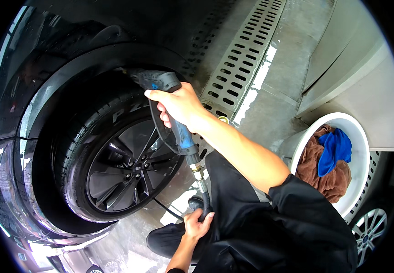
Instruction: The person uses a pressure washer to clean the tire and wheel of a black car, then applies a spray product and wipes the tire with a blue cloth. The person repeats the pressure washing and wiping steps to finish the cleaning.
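My right hand (181,105) is closed around the grip of a black and blue spray gun (185,139), with the thumb along its upper side. The gun's black head points left, at the edge of the wheel arch above the tyre (81,136). Metal fittings (198,173) join the lower end of the gun to a black hose (205,200). Lower down, my left hand (197,225) grips this hose close to my knee. Left of both hands is the car's wheel (138,168), with dark spokes. Whether the trigger is pressed cannot be made out.
The glossy black car body (37,91) fills the left side. A perforated drain grate (240,59) crosses the wet floor at the top. On the right stands a white bucket (362,159) holding brown and blue cloths (334,152), beside a pale wall (356,100).
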Motion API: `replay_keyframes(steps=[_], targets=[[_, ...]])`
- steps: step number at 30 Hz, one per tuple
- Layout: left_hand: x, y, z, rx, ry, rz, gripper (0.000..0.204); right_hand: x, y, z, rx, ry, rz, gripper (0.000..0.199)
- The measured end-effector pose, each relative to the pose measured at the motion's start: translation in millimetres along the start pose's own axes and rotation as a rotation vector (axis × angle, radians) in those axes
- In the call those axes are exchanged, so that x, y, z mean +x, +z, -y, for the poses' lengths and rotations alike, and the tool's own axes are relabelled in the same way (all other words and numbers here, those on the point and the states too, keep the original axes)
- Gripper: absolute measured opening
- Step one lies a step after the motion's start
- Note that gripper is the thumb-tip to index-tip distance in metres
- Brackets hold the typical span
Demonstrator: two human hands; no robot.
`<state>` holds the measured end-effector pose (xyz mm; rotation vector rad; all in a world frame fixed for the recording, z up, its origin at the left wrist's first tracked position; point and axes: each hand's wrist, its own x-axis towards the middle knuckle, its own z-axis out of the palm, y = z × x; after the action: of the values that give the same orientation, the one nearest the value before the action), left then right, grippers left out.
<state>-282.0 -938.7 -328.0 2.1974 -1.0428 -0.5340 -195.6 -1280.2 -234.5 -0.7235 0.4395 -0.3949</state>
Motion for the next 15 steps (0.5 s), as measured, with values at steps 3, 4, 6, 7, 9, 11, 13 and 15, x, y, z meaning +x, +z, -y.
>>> replay_keyframes(steps=[3,4,6,7,9,11,13,15], targets=[[-11.3,11.3,18.4,-0.006,-0.042,0.011,0.048,-4.7,7.3,2.2,0.011,0.012,0.005,0.024],[-12.4,11.2,18.2,-0.023,-0.06,0.017,0.049,-2.2,4.5,-1.2,-0.028,-0.038,-0.022,0.024],[-10.5,10.9,17.3,-0.056,-0.097,0.027,0.05,2.2,1.8,-3.6,-0.133,-0.096,-0.082,0.025],[-7.3,10.6,14.6,-0.037,-0.038,-0.006,0.05,4.8,4.5,-5.2,-0.185,-0.129,-0.096,0.026],[0.3,10.2,7.4,0.003,0.078,-0.071,0.051,8.0,13.0,-5.8,-0.215,-0.163,-0.05,0.023],[-3.9,16.0,13.8,-0.115,-0.036,-0.007,0.05,3.2,31.7,0.4,-0.23,-0.186,0.019,0.02],[-3.2,17.1,15.7,-0.105,-0.042,0.006,0.047,1.7,49.9,2.9,-0.251,-0.198,0.119,0.023],[0.7,16.7,11.5,-0.159,-0.048,0.0,0.045,5.3,69.4,0.1,-0.367,-0.267,0.125,0.032]])
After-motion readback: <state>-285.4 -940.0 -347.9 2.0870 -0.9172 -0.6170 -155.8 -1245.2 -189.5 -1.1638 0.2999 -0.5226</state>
